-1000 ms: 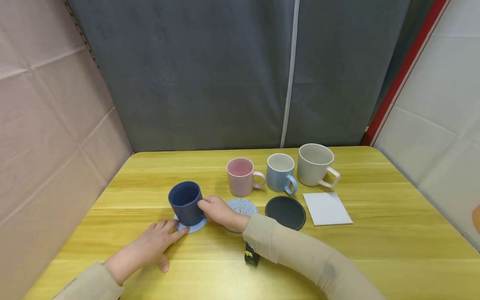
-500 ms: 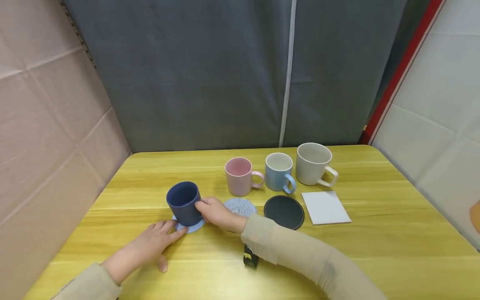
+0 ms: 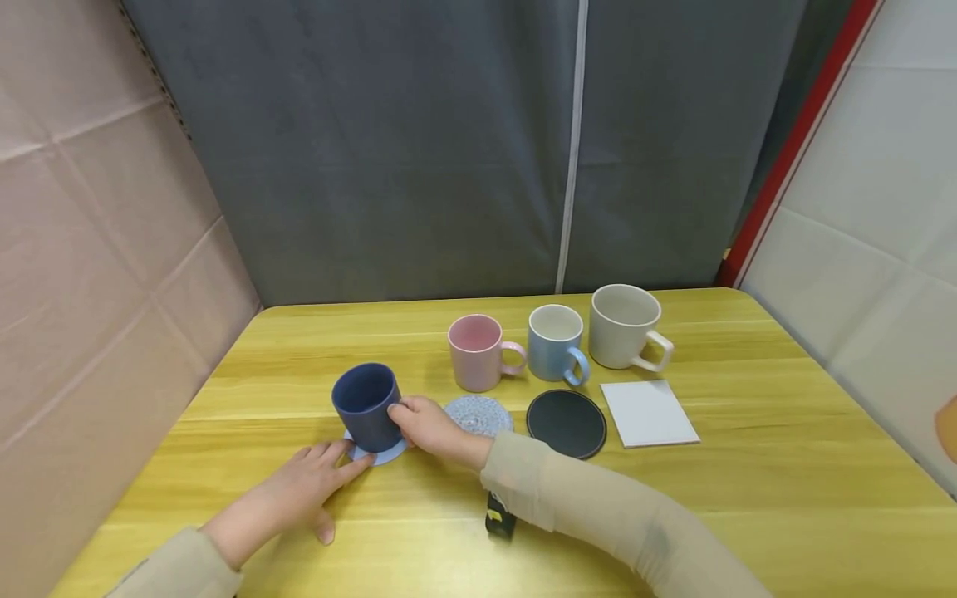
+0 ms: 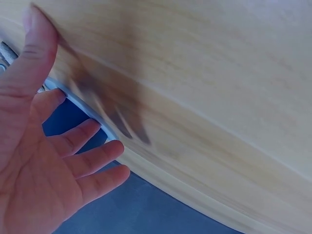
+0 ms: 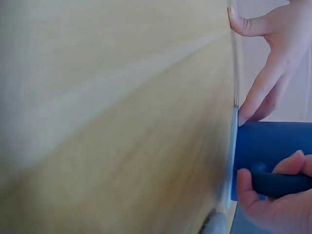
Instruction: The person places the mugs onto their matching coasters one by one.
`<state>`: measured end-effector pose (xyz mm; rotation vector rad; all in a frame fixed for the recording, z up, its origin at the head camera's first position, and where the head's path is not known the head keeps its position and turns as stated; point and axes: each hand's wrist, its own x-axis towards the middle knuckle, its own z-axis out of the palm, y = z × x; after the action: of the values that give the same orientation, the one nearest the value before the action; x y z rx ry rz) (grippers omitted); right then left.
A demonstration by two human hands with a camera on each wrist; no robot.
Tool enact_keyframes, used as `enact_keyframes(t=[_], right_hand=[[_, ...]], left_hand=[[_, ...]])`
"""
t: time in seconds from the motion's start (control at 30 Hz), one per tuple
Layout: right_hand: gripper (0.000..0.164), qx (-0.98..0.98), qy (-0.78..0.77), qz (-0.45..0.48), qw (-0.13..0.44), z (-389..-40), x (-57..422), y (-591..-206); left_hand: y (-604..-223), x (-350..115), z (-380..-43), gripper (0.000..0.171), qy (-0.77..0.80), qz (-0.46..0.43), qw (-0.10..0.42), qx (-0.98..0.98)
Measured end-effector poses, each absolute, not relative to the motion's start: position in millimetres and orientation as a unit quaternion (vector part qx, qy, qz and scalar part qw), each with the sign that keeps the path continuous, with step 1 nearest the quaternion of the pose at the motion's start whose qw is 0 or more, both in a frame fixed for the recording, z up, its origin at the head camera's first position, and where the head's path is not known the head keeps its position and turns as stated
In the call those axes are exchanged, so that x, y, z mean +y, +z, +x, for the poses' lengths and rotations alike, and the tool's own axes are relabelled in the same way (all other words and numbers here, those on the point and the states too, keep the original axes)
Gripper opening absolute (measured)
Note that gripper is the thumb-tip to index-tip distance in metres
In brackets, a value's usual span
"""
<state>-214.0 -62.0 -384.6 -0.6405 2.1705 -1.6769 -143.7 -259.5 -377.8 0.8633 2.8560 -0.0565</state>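
Note:
A dark blue mug (image 3: 368, 411) stands upright on a round light blue coaster (image 3: 389, 454) at the left of the table. My right hand (image 3: 429, 428) grips the mug's handle (image 5: 280, 184), which the right wrist view shows between thumb and fingers. My left hand (image 3: 302, 490) lies with straight, spread fingers at the coaster's near left edge, fingertips touching it. In the left wrist view the mug (image 4: 66, 119) shows behind the left fingers (image 4: 100, 161), and the coaster's edge (image 4: 80, 103) runs past the fingertips.
Behind stand a pink mug (image 3: 476, 355), a light blue mug (image 3: 553, 345) and a large off-white mug (image 3: 622, 328). Nearer lie a speckled grey coaster (image 3: 478, 413), a black round coaster (image 3: 566, 423) and a white square coaster (image 3: 649, 414). A small black object (image 3: 498, 517) is partly under the right sleeve.
The head view has shifted slightly. Both hands, the dark blue mug and its coaster keep nearly the same places relative to each other.

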Motion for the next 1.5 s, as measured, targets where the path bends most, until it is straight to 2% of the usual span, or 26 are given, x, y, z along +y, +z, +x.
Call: enact_keyframes(t=[0.17,0.23,0.37,0.47,0.6,0.83,1.07,1.27,1.5], right_hand=[[0.031,0.796,-0.534,-0.219,0.181,-216,-49,-373],[0.03,0.818,-0.499,-0.229,0.171,-220,-38,-362],[0.031,0.84,-0.473,-0.25,0.089,-235,-8,-338],[0.03,0.83,-0.503,-0.241,0.023,-247,15,-324],[0.033,0.816,-0.543,-0.197,-0.02,-259,42,-319],[0.038,0.815,-0.561,-0.146,-0.031,-272,71,-335],[0.042,0.811,-0.572,-0.123,0.006,-276,76,-352],[0.045,0.825,-0.55,-0.126,0.013,-277,73,-361],[0.043,0.842,-0.524,-0.131,-0.007,-276,69,-371]], left_hand=[[-378,-260,-146,0.099,-0.02,0.297,0.079,0.951],[-377,-259,-146,0.099,-0.019,0.299,0.081,0.951],[-375,-256,-141,0.091,-0.004,0.298,0.087,0.951],[-372,-250,-136,0.086,-0.004,0.311,0.068,0.948],[-370,-234,-130,0.088,-0.015,0.347,0.032,0.937],[-365,-201,-128,0.089,-0.009,0.377,0.035,0.925],[-363,-175,-138,0.081,-0.019,0.41,0.015,0.912],[-372,-162,-142,0.079,-0.027,0.396,0.033,0.917],[-381,-152,-144,0.08,-0.012,0.364,0.056,0.93]])
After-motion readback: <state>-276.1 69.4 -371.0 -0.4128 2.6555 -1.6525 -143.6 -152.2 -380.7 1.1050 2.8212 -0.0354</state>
